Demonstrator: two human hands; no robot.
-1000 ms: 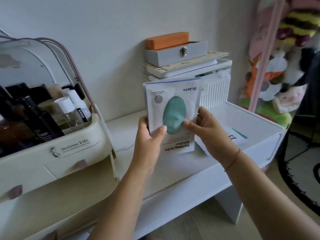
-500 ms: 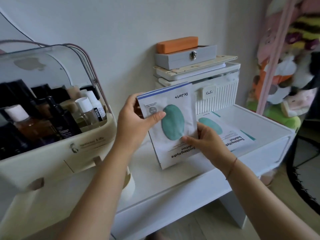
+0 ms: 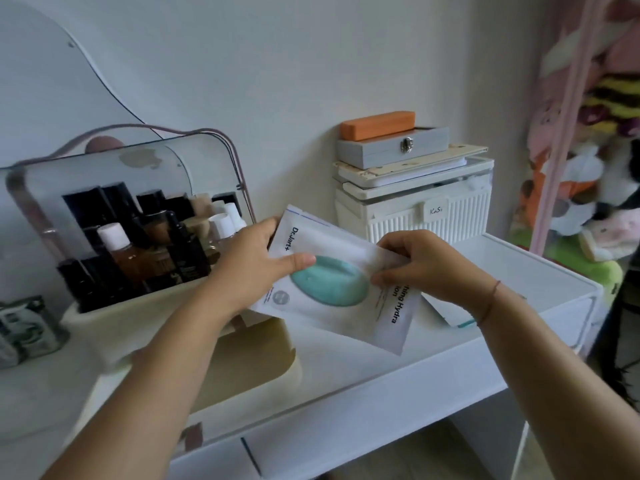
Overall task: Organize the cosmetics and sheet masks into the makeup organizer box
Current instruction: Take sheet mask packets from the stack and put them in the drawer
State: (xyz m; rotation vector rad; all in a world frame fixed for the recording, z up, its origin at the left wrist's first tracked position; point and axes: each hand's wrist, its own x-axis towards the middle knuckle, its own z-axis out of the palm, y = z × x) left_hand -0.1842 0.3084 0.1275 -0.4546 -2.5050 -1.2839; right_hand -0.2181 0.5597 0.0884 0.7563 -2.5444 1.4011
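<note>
I hold a white sheet mask packet (image 3: 332, 289) with a teal oval, tilted nearly flat above the table. My left hand (image 3: 256, 268) grips its left edge, thumb on top. My right hand (image 3: 422, 268) pinches its right side. The cream makeup organizer box (image 3: 114, 323) stands at the left, its clear lid (image 3: 104, 174) raised and its top tray full of dark and clear bottles (image 3: 138, 251). Its lower drawer (image 3: 252, 362) is pulled out just below the packet. Another mask packet (image 3: 446, 315) lies on the table, mostly hidden under my right wrist.
A white ribbed box (image 3: 426, 216) stands against the wall with a grey case (image 3: 391, 147) and an orange block (image 3: 377, 124) stacked on it. Plush toys (image 3: 588, 188) hang at the right past the table edge. A small patterned object (image 3: 27, 330) sits far left.
I have turned the packet from upright to nearly flat and carried it left toward the open drawer. The view has swung left, bringing more of the organizer into sight.
</note>
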